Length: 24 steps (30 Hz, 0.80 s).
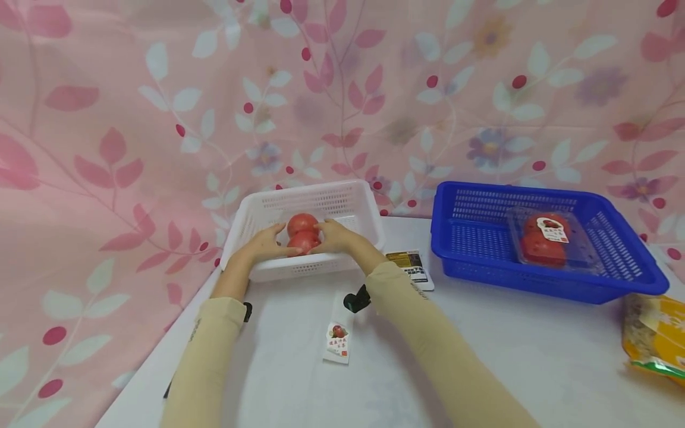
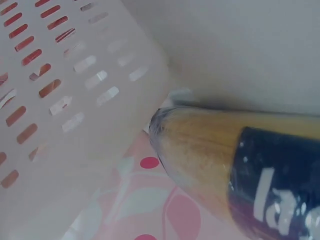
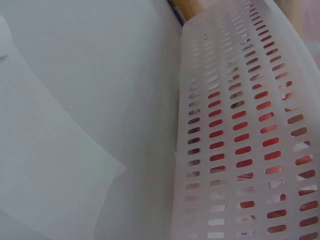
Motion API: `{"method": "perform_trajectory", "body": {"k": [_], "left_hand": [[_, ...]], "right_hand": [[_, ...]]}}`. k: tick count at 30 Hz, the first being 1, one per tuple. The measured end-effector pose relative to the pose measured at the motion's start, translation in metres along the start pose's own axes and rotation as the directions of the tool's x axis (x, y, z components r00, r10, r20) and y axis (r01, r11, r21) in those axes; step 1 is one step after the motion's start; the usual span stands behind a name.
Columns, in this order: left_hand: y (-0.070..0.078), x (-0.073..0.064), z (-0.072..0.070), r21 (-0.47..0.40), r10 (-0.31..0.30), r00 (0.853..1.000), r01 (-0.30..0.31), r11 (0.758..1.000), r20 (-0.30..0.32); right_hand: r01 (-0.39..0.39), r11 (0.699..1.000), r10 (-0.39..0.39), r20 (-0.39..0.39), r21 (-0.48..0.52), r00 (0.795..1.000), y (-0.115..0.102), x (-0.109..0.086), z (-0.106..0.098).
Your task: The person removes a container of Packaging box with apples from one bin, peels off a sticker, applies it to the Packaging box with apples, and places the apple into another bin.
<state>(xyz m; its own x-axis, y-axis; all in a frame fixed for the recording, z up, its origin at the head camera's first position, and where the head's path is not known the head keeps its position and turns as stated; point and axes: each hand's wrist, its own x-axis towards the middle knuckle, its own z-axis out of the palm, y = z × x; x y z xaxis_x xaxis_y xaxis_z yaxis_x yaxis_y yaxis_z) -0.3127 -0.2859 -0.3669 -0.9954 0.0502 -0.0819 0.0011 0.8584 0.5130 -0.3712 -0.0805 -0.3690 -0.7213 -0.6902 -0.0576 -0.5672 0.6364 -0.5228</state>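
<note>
1. Tomatoes (image 1: pixel 302 224) sit in the white basket (image 1: pixel 291 269), left on the surface (image 1: pixel 283 362).
2. Left hand (image 1: pixel 266 244) and right hand (image 1: pixel 337 236) curl round them from either side.
3. Probably lightish, slick, easy to bruise, so I'd cup the sides, no squeezing.

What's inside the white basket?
Two round red fruits, between the left hand and right hand. What lies under them in the basket is covered and can't be seen.
</note>
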Motion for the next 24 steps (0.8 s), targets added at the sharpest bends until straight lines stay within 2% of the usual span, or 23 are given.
{"method": "perform_trajectory", "body": {"k": [4, 10, 14, 24], "left_hand": [[0.0010, 0.0011, 0.0020, -0.006, -0.009, 1.000, 0.009, 1.000, -0.020], [0.0067, 0.0030, 0.0018, -0.005, 0.047, 0.996, -0.048, 0.999, -0.074], [0.0062, 0.0040, 0.0031, -0.014, 0.060, 0.996, -0.061, 0.998, -0.067], [0.0044, 0.0054, 0.0057, -0.010, 0.040, 0.998, -0.041, 0.999, -0.054]], "right_hand": [[0.016, 0.999, -0.016, -0.009, -0.040, 1.000, -0.0005, 0.0014, -0.0003], [-0.046, 0.997, 0.049, -0.042, 0.063, 0.998, 0.0005, -0.0010, -0.0021], [-0.053, 0.997, 0.057, -0.072, 0.050, 0.996, 0.0036, -0.0022, -0.0020], [-0.030, 1.000, 0.030, -0.071, -0.003, 0.997, 0.0051, -0.0022, -0.0017]]}}
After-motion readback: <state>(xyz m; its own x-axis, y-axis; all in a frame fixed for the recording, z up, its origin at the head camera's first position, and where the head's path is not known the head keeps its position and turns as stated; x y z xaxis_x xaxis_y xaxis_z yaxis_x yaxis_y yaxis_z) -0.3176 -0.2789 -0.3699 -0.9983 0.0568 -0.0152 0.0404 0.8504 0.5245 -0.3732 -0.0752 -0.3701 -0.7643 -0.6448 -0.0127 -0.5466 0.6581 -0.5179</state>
